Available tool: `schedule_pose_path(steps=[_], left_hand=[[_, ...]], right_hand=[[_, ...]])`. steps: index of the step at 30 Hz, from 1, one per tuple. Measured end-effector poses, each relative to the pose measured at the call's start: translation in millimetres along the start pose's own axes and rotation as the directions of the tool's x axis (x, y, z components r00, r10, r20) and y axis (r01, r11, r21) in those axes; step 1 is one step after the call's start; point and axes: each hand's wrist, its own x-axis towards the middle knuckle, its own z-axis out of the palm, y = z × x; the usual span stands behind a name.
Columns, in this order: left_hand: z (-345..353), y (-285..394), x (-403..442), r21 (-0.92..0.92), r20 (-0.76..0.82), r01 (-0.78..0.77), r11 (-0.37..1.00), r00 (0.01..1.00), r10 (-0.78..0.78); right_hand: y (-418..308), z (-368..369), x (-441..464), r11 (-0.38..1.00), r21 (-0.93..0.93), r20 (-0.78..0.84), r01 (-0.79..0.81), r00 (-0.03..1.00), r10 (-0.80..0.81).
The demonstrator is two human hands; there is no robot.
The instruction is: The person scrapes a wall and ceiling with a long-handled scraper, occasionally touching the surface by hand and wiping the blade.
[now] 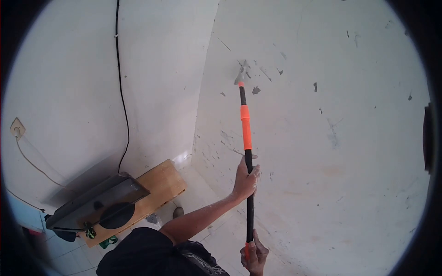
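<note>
A long-handled scraper (247,133), black with orange sections, runs up the picture to a grey metal blade (240,76) at the white wall (299,152). Around its black shaft, below the larger orange section, my left hand (246,177) is closed; whitish dust marks the fingers. Lower down, near the end of the pole, my right hand (254,256) grips it beside another orange part. Grey scraped patches (256,90) and scratches surround the blade. Whether the blade presses on the wall is hard to tell.
At the lower left, a flat dark screen-like panel (101,204) rests on a wooden bench or cabinet (161,179). A black cable (120,78) hangs down the left wall, with a plugged-in socket (17,128) farther left. A dark object (428,138) juts in at the right edge.
</note>
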Motion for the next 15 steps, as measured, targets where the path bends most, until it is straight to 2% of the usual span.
schedule_pose_path(steps=[2, 4, 6, 9, 11, 14, 15], left_hand=[[-4.7, 5.5, 15.1, 0.025, -0.015, -0.015, 1.0, 1.0, 0.015], [-9.3, 22.3, 38.5, 0.047, -0.076, -0.077, 0.996, 0.994, 0.081], [-21.2, 38.3, 72.8, 0.078, -0.105, -0.108, 0.991, 0.988, 0.116], [-44.8, 63.3, 123.1, 0.101, -0.144, -0.174, 0.98, 0.972, 0.187], [-58.5, 80.7, 131.4, 0.042, -0.119, -0.127, 0.991, 0.984, 0.131], [-73.2, 73.0, 121.5, 0.146, -0.12, -0.139, 0.98, 0.98, 0.156], [-79.4, 61.2, 113.9, 0.151, -0.117, -0.142, 0.978, 0.98, 0.16]], right_hand=[[-7.9, 0.8, 15.8, 1.0, 0.002, 0.037, 0.02, 0.999, -0.021], [-34.1, 17.0, 37.0, 0.991, -0.061, 0.007, -0.121, 0.993, 0.122], [-35.6, 23.4, 73.9, 0.979, -0.204, 0.046, 0.0, 0.999, 0.01], [-69.1, 55.2, 120.0, 0.985, -0.173, 0.093, 0.003, 0.996, 0.014], [-78.0, 72.8, 124.5, 0.99, -0.135, 0.121, -0.033, 0.991, 0.05], [-58.6, 86.0, 108.7, 0.993, -0.122, 0.131, -0.002, 0.991, 0.018], [-41.9, 85.3, 98.8, 0.988, -0.145, 0.124, 0.059, 0.991, -0.041]])
